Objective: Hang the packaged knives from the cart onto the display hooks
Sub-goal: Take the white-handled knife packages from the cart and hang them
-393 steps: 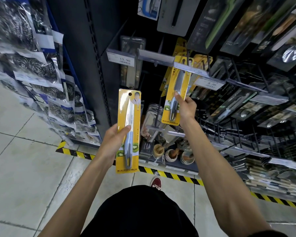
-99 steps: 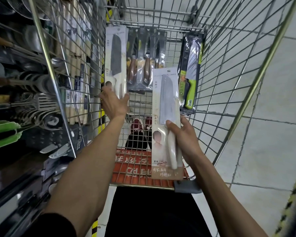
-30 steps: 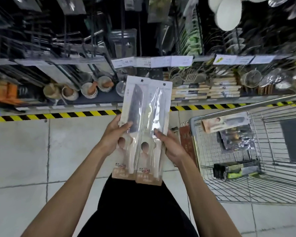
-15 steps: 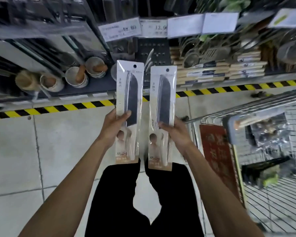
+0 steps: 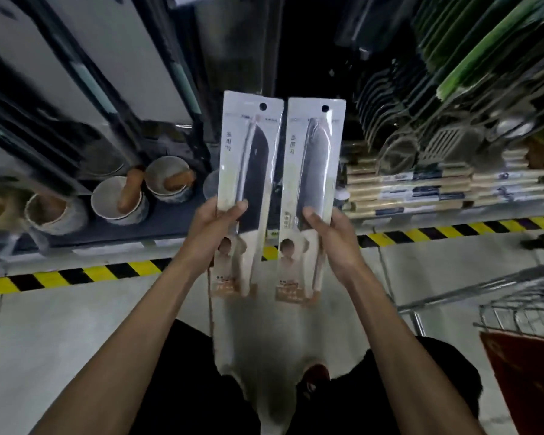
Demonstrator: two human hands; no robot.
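I hold two white packaged knives upright, side by side, in front of the dark display shelving. My left hand (image 5: 212,227) grips the left packaged knife (image 5: 248,171) at its lower half, thumb on the front. My right hand (image 5: 333,237) grips the right packaged knife (image 5: 314,177) the same way. Each pack has a round hang hole at its top edge. The display hooks themselves are lost in the dark, blurred racks above. The wire cart (image 5: 515,296) shows at the lower right edge.
White mortar bowls with wooden pestles (image 5: 120,199) stand on the bottom shelf at left. Stacked flat boards (image 5: 421,189) lie on the shelf at right, with hanging strainers above. A yellow-black hazard stripe (image 5: 85,274) runs along the shelf base on the tiled floor.
I have stepped closer to the shelving and raised both packs higher; the cart has slid to the lower right edge. Both grips are unchanged.
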